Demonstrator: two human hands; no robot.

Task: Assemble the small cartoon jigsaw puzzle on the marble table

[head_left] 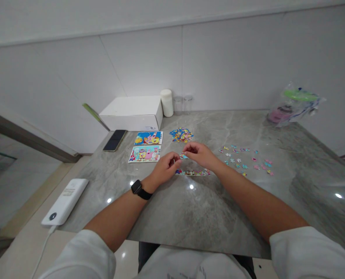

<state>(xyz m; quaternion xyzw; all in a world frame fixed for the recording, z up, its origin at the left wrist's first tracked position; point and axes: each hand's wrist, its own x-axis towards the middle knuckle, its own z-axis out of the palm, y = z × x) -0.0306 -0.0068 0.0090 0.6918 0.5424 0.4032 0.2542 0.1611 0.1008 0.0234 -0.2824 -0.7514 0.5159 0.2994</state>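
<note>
My right hand (200, 154) is closed in a pinch on a small light-blue puzzle piece (184, 156), just above the tabletop. Close by on its left, my left hand (167, 166) has thumb and fingers curled together; what they hold, if anything, is too small to make out. Beneath both hands lies a joined strip of puzzle pieces (193, 173), its left end beside the left fingertips. Loose puzzle pieces (238, 160) are spread out to the right of my right hand. Behind the hands is a heap of blue and yellow puzzle pieces (181, 134).
Two cartoon picture cards (145, 154) lie left of the heap, beside a phone (115, 140). A white box (131, 112), a white bottle (167, 103) and two clear cups (187, 104) stand near the wall. A plastic bag (294, 104) sits back right; a power bank (65, 201) lies front left.
</note>
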